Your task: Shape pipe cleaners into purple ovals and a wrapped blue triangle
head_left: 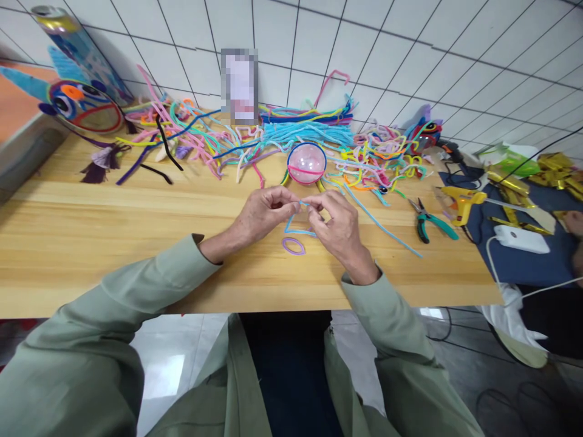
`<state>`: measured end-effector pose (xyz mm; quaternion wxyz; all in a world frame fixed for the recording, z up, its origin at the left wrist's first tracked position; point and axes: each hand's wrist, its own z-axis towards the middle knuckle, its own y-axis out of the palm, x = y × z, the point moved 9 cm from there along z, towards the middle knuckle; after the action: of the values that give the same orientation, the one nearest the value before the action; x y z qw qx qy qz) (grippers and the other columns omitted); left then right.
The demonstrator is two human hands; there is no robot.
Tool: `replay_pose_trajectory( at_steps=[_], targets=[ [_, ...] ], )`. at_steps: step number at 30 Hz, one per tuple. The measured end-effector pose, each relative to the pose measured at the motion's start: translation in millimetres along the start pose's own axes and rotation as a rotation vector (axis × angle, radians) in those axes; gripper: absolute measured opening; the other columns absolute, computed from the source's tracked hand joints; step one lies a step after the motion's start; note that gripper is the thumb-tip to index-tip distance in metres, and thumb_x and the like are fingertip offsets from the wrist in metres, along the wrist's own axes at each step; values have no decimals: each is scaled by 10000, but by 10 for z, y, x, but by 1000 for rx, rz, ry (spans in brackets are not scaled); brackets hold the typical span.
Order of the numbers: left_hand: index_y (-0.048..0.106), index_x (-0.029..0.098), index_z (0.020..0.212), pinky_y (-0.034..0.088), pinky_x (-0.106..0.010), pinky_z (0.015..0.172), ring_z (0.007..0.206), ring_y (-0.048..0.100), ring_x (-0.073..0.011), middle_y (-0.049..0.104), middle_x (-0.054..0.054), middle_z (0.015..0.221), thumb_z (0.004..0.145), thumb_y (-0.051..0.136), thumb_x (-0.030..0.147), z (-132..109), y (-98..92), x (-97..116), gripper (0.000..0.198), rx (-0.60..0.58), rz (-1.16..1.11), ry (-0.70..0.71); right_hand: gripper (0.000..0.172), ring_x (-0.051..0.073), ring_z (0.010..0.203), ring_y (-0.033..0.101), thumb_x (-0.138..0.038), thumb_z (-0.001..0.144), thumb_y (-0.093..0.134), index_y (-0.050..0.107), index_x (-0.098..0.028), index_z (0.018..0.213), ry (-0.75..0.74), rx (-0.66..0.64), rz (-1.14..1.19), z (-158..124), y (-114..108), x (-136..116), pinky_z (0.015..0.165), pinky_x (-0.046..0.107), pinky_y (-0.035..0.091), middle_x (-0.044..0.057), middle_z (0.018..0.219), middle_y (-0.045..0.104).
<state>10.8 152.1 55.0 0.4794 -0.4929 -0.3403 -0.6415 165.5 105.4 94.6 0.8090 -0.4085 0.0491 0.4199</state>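
Both hands meet over the middle of the wooden table, pinching a light blue pipe cleaner. My left hand grips it between thumb and forefinger, and my right hand pinches it right beside that spot. Below the fingers the pipe cleaner bends into an angular shape, partly hidden by my right hand. A purple pipe-cleaner oval lies on the wood just under it. Beyond my fingertips sits a clear ball edged in dark blue, with a pink strip across it.
Piles of coloured pipe cleaners line the wall. A phone stands among them. Pliers and a yellow glue gun lie at right. At left are a decorated face piece, a can and a dark tassel.
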Motion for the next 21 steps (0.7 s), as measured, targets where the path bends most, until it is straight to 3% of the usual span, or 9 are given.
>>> replay_pose_trajectory(
  at_steps=[12,21],
  targets=[
    [727,181,800,441,-272,602,617,536,-124,666,-2,708,869,837,378,8,22,-60,236,-75,13,-65,307,213,853,699,-82,927,587,794,-265,1060,-22,-26,7,3,24,-17,831,378,558,23,880,757],
    [707,183,816,409,-253,594,600,482,-104,641,20,696,847,807,375,-17,6,19,219,-39,10,-101,276,192,791,676,-66,917,603,783,-258,1000,-40,19,50,5,4,-60,783,354,535,3,818,728]
  ],
)
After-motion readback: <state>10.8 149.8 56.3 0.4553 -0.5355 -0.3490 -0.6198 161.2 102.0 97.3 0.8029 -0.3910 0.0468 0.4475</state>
